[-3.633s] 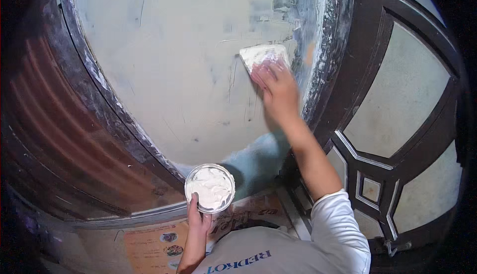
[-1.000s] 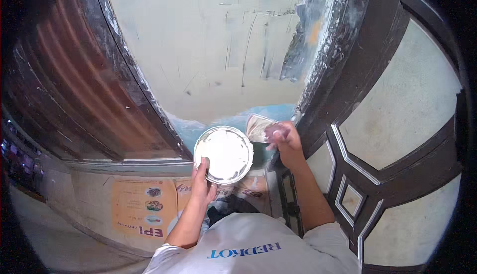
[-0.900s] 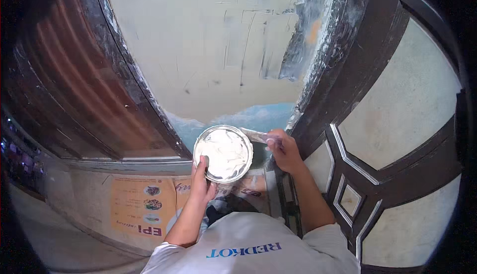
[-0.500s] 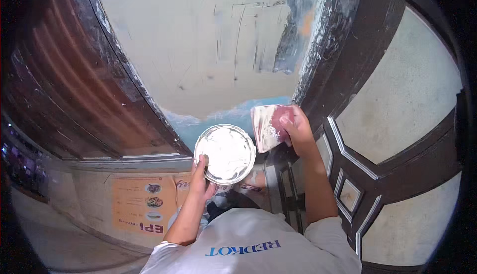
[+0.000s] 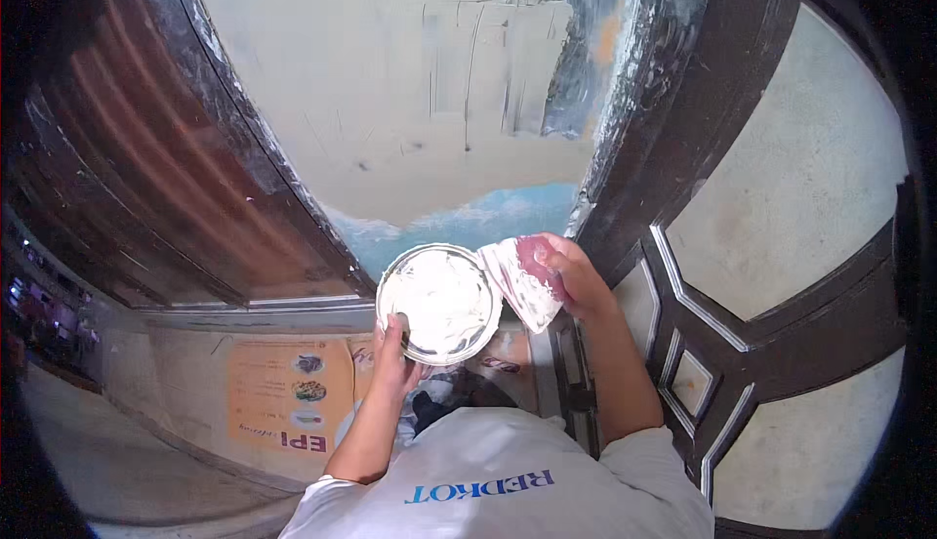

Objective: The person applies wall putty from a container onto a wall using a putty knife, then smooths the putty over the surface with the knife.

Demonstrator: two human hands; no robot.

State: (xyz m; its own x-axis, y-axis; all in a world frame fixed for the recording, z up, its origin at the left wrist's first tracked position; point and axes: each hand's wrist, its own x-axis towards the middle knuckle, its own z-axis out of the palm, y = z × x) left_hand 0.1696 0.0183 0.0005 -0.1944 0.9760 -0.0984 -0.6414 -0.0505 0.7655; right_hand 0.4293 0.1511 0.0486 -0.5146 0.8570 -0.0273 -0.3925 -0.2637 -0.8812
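Observation:
In my left hand (image 5: 396,352) is a round tub (image 5: 439,297) of white paste, its thumb over the near left rim. My right hand (image 5: 586,285) grips a flat pinkish spreader (image 5: 509,273) smeared with white paste, angled at the tub's right rim; I cannot tell if the two touch. Above both hands stands the wall (image 5: 371,100), covered with a cream coat marked by scratches and darker patches on the right, with a pale blue band along its bottom.
A brown, ribbed panel (image 5: 166,168) in a dark frame flanks the wall on the left. A dark door (image 5: 727,353) with pale inset panels stands at the right. An orange printed sheet (image 5: 273,393) lies below, partly hidden by my body in a white shirt.
My right hand came down from high on the wall to beside the tub, then raised and tilted the spreader; since half a second ago it has lowered slightly toward the rim.

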